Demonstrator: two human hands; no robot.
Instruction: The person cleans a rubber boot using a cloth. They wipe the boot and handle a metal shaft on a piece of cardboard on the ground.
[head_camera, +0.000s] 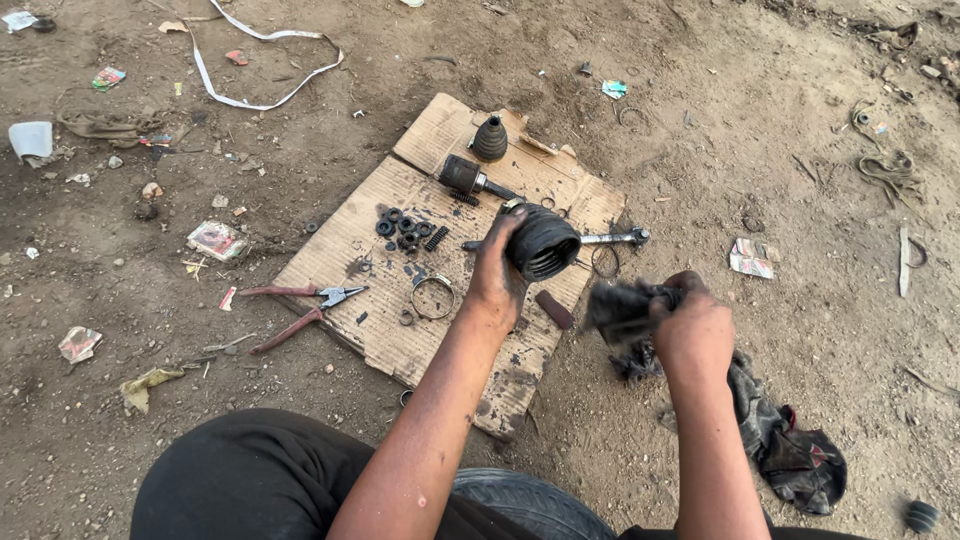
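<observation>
My left hand (497, 272) grips a black ribbed rubber boot (545, 243) with its open end toward me, held above a greasy cardboard sheet (400, 330). A metal shaft (612, 238) sticks out to the right behind the boot. My right hand (690, 325) clutches a dark dirty rag (780, 440) that hangs down to the ground. Farther back on the cardboard lie a black joint housing with a stub shaft (465, 177) and a small cone-shaped rubber boot (489, 140).
Red-handled pliers (300, 305) lie at the cardboard's left edge. Small black rings and a spring (408, 231) and a metal clamp ring (432, 297) rest on the cardboard. Litter, a white strap (255, 100) and scraps dot the dirt ground. A tyre (530, 505) sits by my knees.
</observation>
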